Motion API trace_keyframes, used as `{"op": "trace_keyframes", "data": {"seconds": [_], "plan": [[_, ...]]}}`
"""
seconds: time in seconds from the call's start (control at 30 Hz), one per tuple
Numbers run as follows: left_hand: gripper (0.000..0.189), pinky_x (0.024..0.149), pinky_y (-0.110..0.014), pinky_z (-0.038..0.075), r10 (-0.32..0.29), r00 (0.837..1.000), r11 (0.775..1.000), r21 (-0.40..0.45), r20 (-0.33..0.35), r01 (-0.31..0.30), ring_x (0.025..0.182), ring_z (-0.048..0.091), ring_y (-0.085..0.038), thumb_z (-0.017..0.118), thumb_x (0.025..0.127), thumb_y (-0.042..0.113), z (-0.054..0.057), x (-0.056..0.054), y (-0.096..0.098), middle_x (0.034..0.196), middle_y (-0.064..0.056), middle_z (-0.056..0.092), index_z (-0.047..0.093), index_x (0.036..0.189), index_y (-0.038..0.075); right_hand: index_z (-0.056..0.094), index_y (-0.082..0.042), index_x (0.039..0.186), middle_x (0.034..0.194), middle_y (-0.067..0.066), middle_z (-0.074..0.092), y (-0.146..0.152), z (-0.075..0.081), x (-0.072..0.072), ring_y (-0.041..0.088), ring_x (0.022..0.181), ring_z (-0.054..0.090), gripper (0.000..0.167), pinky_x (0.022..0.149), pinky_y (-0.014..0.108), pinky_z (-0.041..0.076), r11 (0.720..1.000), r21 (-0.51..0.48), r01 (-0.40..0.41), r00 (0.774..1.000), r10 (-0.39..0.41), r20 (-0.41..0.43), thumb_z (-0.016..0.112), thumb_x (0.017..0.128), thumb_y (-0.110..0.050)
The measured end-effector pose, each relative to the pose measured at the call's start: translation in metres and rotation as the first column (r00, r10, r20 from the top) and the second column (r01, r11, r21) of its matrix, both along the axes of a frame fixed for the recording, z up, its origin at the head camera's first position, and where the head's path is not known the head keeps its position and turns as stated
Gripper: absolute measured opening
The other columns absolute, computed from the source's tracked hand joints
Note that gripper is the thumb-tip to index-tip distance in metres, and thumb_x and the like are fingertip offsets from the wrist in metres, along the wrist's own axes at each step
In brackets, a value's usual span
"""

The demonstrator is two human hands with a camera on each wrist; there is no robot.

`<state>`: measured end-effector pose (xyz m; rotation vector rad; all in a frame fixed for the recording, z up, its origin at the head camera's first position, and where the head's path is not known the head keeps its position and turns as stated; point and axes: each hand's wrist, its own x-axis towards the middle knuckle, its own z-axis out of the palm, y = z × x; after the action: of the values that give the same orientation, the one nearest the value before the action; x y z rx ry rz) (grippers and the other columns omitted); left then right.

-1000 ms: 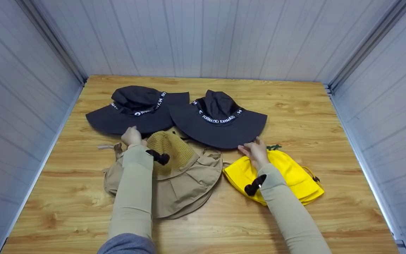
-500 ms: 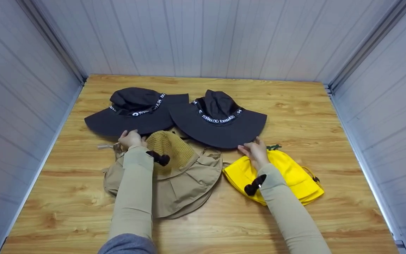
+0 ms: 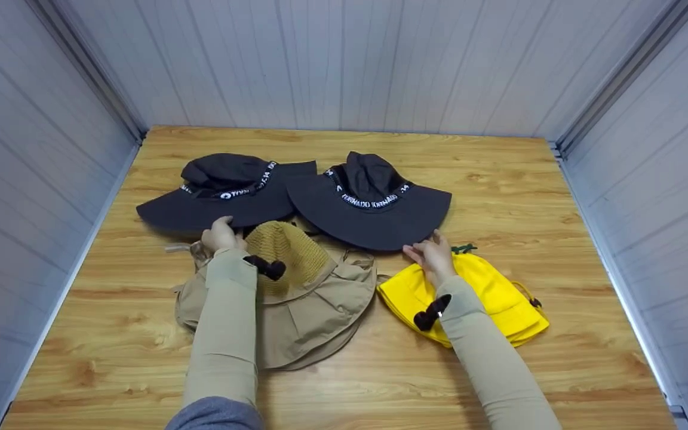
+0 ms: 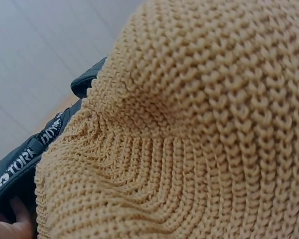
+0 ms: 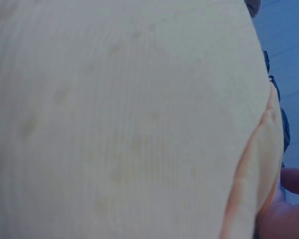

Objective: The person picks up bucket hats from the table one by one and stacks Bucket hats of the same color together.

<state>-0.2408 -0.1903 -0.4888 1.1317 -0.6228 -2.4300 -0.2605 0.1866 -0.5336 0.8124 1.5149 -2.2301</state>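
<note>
Two dark wide-brimmed bucket hats with white-lettered bands lie side by side at the back. My left hand (image 3: 221,235) grips the front brim of the left dark hat (image 3: 230,209); fingertips at that brim also show in the left wrist view. With thumb and fingers, my right hand (image 3: 435,258) pinches the front-right brim of the right dark hat (image 3: 368,224), which overlaps the left one. Under my left forearm is a tan hat (image 3: 314,322) with a knitted crown (image 4: 189,109). A yellow hat (image 3: 493,298) lies folded beneath my right wrist.
The hats lie on a wood-grain tabletop (image 3: 111,364). Pale panel walls enclose it at the back (image 3: 344,65), left (image 3: 27,179) and right (image 3: 654,179). A green cord end (image 3: 463,248) pokes out behind the yellow hat.
My left hand has drawn the left dark hat slightly leftward and toward me. The right hand and its hat have stayed almost still.
</note>
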Motion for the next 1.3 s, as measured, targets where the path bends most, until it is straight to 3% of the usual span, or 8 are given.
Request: {"op": "trace_keyframes", "data": {"seconds": [0.13, 0.23, 0.33, 0.53, 0.73, 1.07, 1.2, 1.3], "plan": [[0.078, 0.122, -0.038, 0.024, -0.011, 1.0, 1.0, 0.025, 0.018, 0.011, 0.153, 0.015, -0.015, 0.038, 0.103, 0.002, -0.001, 0.0, -0.002, 0.167, 0.006, 0.006, -0.004, 0.158, 0.037, -0.003, -0.021, 0.16, 0.164, 0.016, 0.016, 0.0, 0.001, 0.0, 0.021, 0.091, 0.064, 0.082, 0.09, 0.027, 0.057, 1.0, 0.009, 0.002, 1.0, -0.002, 0.01, 0.041, 0.098, 0.01], [0.077, 0.123, -0.041, 0.022, 0.008, 1.0, 0.998, 0.065, 0.024, -0.01, 0.153, 0.011, -0.011, 0.036, 0.105, 0.007, -0.004, -0.002, -0.005, 0.166, 0.011, 0.011, -0.006, 0.156, 0.045, -0.002, -0.022, 0.16, 0.162, 0.017, 0.021, 0.0, 0.0, 0.0, 0.021, 0.09, 0.064, 0.081, 0.091, 0.028, 0.057, 1.0, 0.018, 0.006, 1.0, -0.007, 0.013, 0.041, 0.099, 0.009], [0.08, 0.121, -0.041, 0.027, 0.056, 0.998, 0.994, 0.096, 0.026, -0.058, 0.152, 0.016, -0.011, 0.039, 0.104, 0.005, -0.008, -0.004, -0.008, 0.164, 0.01, 0.019, -0.006, 0.155, 0.047, -0.002, -0.022, 0.16, 0.161, 0.017, 0.023, 0.0, -0.002, -0.001, 0.021, 0.089, 0.063, 0.081, 0.093, 0.029, 0.056, 1.0, 0.025, 0.007, 1.0, -0.007, 0.008, 0.041, 0.1, 0.008], [0.083, 0.116, -0.041, 0.035, 0.154, 0.988, 0.978, 0.14, 0.021, -0.155, 0.15, 0.024, -0.011, 0.044, 0.103, 0.004, -0.013, -0.008, -0.013, 0.164, 0.011, 0.02, -0.004, 0.155, 0.048, -0.001, -0.022, 0.161, 0.16, 0.017, 0.025, 0.0, -0.004, 0.0, 0.02, 0.087, 0.063, 0.079, 0.094, 0.03, 0.056, 0.999, 0.03, 0.012, 1.0, -0.012, -0.001, 0.041, 0.1, 0.007], [0.08, 0.11, -0.042, 0.043, 0.226, 0.974, 0.966, 0.122, 0.027, -0.228, 0.145, 0.034, -0.017, 0.042, 0.103, 0.004, -0.018, -0.01, -0.017, 0.163, 0.005, 0.024, -0.001, 0.157, 0.045, 0.0, -0.023, 0.161, 0.158, 0.018, 0.027, -0.001, -0.002, 0.0, 0.021, 0.09, 0.063, 0.079, 0.094, 0.03, 0.056, 0.999, 0.033, 0.011, 1.0, -0.012, 0.008, 0.042, 0.1, 0.006], [0.081, 0.11, -0.036, 0.041, 0.147, 0.987, 0.989, 0.024, 0.071, -0.149, 0.146, 0.031, -0.014, 0.042, 0.101, 0.003, -0.013, -0.004, -0.011, 0.165, 0.005, 0.018, -0.004, 0.158, 0.038, -0.001, -0.021, 0.161, 0.162, 0.016, 0.02, -0.002, -0.002, 0.001, 0.022, 0.101, 0.061, 0.08, 0.097, 0.028, 0.053, 0.999, 0.034, 0.016, 1.0, -0.016, -0.011, 0.042, 0.099, 0.008], [0.082, 0.111, -0.037, 0.04, 0.144, 0.989, 0.989, 0.036, 0.034, -0.145, 0.146, 0.031, -0.016, 0.041, 0.101, 0.002, -0.011, -0.005, -0.007, 0.165, 0.003, 0.018, -0.005, 0.158, 0.037, -0.001, -0.018, 0.16, 0.165, 0.011, 0.013, -0.005, 0.0, 0.001, 0.022, 0.105, 0.059, 0.078, 0.095, 0.025, 0.054, 0.998, 0.05, 0.039, 0.999, -0.039, -0.007, 0.041, 0.099, 0.008], [0.081, 0.114, -0.038, 0.037, 0.128, 0.992, 0.991, 0.046, 0.001, -0.128, 0.148, 0.026, -0.016, 0.038, 0.102, 0.002, -0.008, -0.005, -0.003, 0.165, 0.003, 0.015, -0.008, 0.158, 0.038, 0.002, -0.016, 0.16, 0.164, 0.01, 0.017, -0.007, 0.002, 0.001, 0.018, 0.099, 0.06, 0.077, 0.089, 0.022, 0.055, 0.995, 0.072, 0.076, 0.997, -0.076, -0.002, 0.042, 0.098, 0.007]]}}
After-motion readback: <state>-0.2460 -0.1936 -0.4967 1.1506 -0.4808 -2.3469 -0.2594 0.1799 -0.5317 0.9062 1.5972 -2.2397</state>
